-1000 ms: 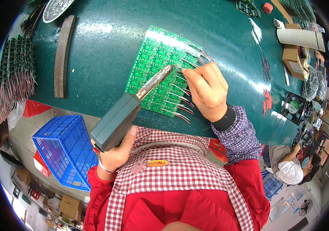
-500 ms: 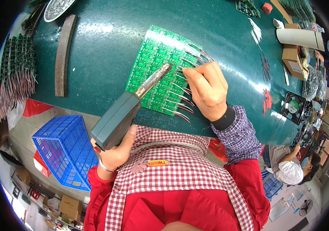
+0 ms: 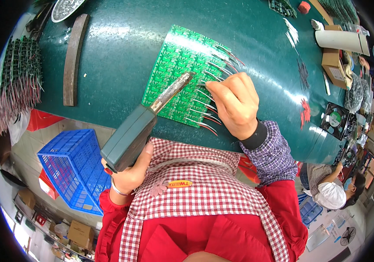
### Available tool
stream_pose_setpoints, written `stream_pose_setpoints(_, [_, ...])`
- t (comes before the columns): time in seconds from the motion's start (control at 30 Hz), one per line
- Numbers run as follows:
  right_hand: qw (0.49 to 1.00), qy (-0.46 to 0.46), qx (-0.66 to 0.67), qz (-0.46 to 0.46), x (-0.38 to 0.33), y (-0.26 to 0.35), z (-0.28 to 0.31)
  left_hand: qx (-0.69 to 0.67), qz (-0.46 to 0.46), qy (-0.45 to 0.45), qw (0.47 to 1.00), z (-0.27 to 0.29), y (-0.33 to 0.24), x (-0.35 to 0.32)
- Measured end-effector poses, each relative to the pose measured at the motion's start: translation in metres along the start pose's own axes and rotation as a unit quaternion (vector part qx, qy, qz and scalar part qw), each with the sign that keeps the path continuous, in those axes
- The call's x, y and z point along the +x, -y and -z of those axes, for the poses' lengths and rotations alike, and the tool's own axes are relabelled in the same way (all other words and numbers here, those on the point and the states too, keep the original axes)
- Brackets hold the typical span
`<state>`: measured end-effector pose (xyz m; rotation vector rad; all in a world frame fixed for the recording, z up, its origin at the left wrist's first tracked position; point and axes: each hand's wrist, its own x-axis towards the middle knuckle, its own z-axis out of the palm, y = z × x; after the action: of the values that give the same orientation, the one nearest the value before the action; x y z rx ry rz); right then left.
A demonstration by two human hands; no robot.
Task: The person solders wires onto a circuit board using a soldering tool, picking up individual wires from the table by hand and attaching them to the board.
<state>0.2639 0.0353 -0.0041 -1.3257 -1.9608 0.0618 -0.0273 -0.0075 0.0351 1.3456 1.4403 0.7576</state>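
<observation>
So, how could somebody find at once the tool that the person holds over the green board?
Start at the dark green table and the bright green circuit board panel lying on it. Above the panel's near edge hangs a soldering gun with a grey-green body, gripped by the left hand. Unlike the thin wires beside it, it has one thick, scorched metal tip.

Bare green table [image 3: 121,65] lies open at nine o'clock of the circuit panel [image 3: 178,70]; wire leads [image 3: 204,109] crowd its three o'clock edge.
</observation>
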Motion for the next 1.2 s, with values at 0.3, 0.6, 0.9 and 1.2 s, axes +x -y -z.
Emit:
stream_pose_setpoints(0.3, [0.999,0.002,0.034,-0.012,0.000,0.000,-0.004,0.003,-0.029,0.007,1.000,0.001,0.000,-0.001])
stream_pose_setpoints(0.6, [0.999,0.003,0.034,-0.036,0.001,0.000,-0.006,-0.008,-0.023,0.016,1.000,0.003,-0.002,0.001])
stream_pose_setpoints(0.9, [0.999,0.005,0.027,-0.036,0.003,0.000,-0.005,-0.013,-0.063,0.051,0.997,0.006,0.007,0.001])
stream_pose_setpoints(1.2, [0.999,0.013,0.033,-0.030,0.004,-0.001,-0.004,-0.032,0.020,0.022,0.999,0.009,0.009,0.005])
